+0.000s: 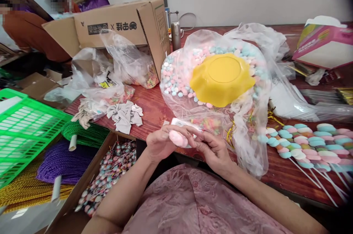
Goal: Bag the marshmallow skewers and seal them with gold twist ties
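The left hand (pixel 158 144) and right hand (pixel 212 149) meet at the table's near edge, both pinching one pink marshmallow (pixel 178 138) between their fingertips; behind them, one clear bag of pastel marshmallows (pixel 179 83) holds one upturned yellow bowl (pixel 222 79); finished marshmallow skewers (pixel 306 145), too overlapped to count, lie on the red table (pixel 154 107); one green crate (pixel 24 127) sits left.

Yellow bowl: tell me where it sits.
In the head view, the yellow bowl lies upside down, centre-right, on the bag of pastel candies, beyond both hands, right of the cardboard box.
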Motion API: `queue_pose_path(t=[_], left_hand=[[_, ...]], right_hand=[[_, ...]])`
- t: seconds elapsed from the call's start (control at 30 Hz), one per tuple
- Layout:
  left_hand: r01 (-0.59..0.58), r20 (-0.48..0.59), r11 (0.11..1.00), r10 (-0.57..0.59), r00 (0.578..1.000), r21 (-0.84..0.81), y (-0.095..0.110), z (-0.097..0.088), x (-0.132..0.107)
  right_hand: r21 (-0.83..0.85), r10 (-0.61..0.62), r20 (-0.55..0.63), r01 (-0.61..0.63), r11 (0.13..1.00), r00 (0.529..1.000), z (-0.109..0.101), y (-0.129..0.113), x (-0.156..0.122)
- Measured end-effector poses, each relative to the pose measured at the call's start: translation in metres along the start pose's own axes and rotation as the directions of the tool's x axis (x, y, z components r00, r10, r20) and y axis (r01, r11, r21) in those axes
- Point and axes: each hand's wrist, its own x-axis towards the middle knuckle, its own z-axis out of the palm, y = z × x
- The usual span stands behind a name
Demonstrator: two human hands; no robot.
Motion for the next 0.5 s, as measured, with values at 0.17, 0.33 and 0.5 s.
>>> queue_pose_path(t=[0.17,0.33,0.5], left_hand=[[0.079,-0.133,0.994,-0.068,0.989,0.079,-0.009,-0.006,-0.019],[0.327,-0.374,0.925,-0.239,0.896,0.193,-0.032,-0.001,-0.036],[0.266,-0.379,0.732,-0.012,0.925,0.627,-0.034,0.003,-0.05]], right_hand=[[-0.019,-0.017,-0.094,0.015,1.0,0.995,0.012,-0.005,-0.003],[-0.004,-0.034,-0.082,0.034,0.999,0.996,0.021,-0.004,-0.002],[0.074,0.071,0.088,-0.078,0.994,0.994,0.035,-0.005,-0.002]])
